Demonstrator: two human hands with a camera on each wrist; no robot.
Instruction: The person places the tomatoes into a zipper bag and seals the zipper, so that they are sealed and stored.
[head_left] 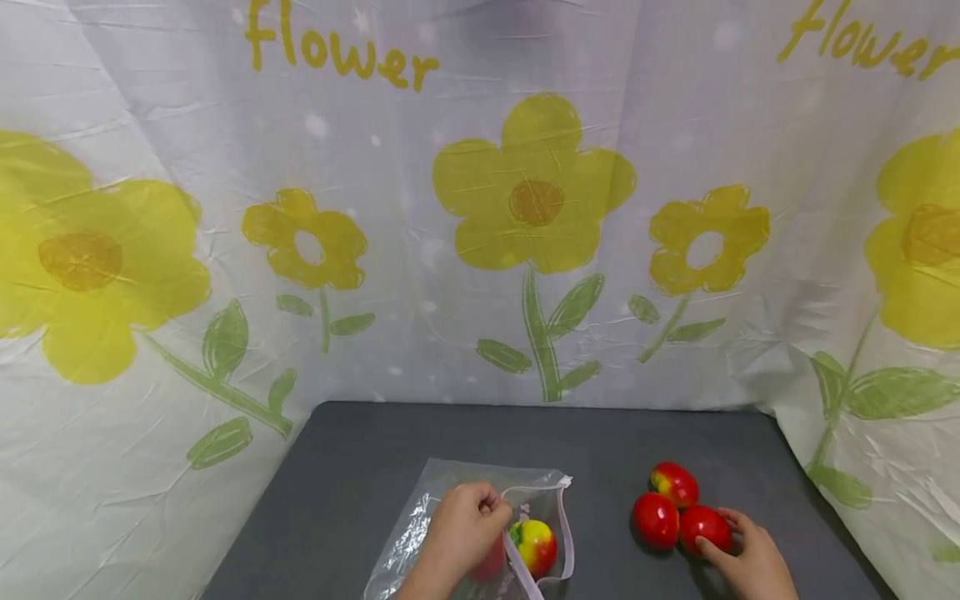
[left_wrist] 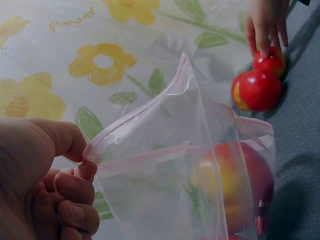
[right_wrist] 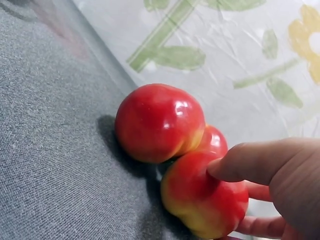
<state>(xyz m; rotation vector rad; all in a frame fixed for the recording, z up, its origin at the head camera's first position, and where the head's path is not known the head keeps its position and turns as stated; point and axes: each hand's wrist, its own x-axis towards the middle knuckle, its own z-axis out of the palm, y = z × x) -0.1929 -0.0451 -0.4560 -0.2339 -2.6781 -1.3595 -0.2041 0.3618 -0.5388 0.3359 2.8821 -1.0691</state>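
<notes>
1. left hand [head_left: 465, 533], bottom centre, pinches a clear bag [head_left: 405, 533] by its edge.
2. right hand [head_left: 757, 565], lower right, grips a red fruit [head_left: 702, 527] beside two more fruits [head_left: 655, 522].
3. picking up seems in hand; next likely calls for a lift and a wide bag mouth.

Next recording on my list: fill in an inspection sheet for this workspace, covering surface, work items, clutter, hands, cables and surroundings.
Surface: dark grey tabletop.
Work items: clear zip bag, mouth open, with at least two fruit-like pieces inside, one red and yellow; three more, mostly red, clustered outside the bag to its right.
Clutter: nothing seen.
Left hand: pinches the bag's edge.
Right hand: grips the rightmost piece of the cluster, thumb and fingers around it.
Cables: nothing seen.
Surroundings: pale sheet behind and at both sides, printed with yellow flowers and the word "flower".
</notes>
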